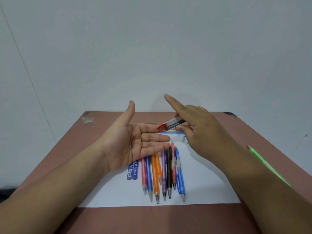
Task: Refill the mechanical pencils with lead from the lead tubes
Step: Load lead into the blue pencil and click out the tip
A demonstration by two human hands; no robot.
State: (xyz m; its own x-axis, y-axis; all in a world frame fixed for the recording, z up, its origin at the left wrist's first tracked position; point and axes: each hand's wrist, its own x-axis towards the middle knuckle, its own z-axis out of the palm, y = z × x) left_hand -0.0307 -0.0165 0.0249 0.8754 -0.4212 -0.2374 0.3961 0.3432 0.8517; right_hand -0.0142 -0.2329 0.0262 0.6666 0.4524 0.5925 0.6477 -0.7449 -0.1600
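Note:
My right hand (197, 130) pinches a clear lead tube (173, 124) with an orange cap, tilted so the cap end points down toward my left fingers; its index finger sticks out straight. My left hand (136, 141) is held flat, palm up, just under the tube's tip, holding nothing. Several mechanical pencils (162, 171) in pink, blue, orange, purple, black and red lie side by side on a white sheet (202, 186), tips toward me. A blue lead box (132, 171) lies left of them. A blue pencil (175, 132) lies across the sheet's far edge, partly hidden by the tube.
A green pencil (263, 163) lies on the brown table (152, 220) at the right, partly under my right forearm. A small grey cap (183, 138) stands on the sheet near my right hand. A white wall rises right behind the table.

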